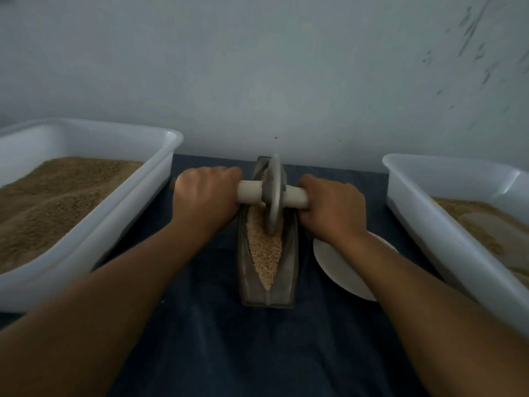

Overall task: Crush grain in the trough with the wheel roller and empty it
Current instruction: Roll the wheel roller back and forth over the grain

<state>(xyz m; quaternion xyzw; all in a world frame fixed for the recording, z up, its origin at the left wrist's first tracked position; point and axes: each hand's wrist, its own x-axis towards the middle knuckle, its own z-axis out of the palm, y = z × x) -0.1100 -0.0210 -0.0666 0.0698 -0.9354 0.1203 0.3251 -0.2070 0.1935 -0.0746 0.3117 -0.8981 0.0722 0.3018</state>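
Note:
A narrow boat-shaped metal trough (288, 270) lies lengthwise in the middle of the dark cloth, holding pale grain (264, 250). The grey wheel roller (274, 193) stands upright in the trough's far half, its rim down in the grain. A pale round handle runs through the wheel to both sides. My left hand (204, 196) grips the left end of the handle, and my right hand (332, 207) grips the right end. Both forearms reach in from the near edge.
A big white tub (137, 196) of brown grain stands at the left. Another white tub (429, 207) with grain stands at the right. A white plate (335, 265) lies under my right wrist, just right of the trough. A pale wall rises right behind.

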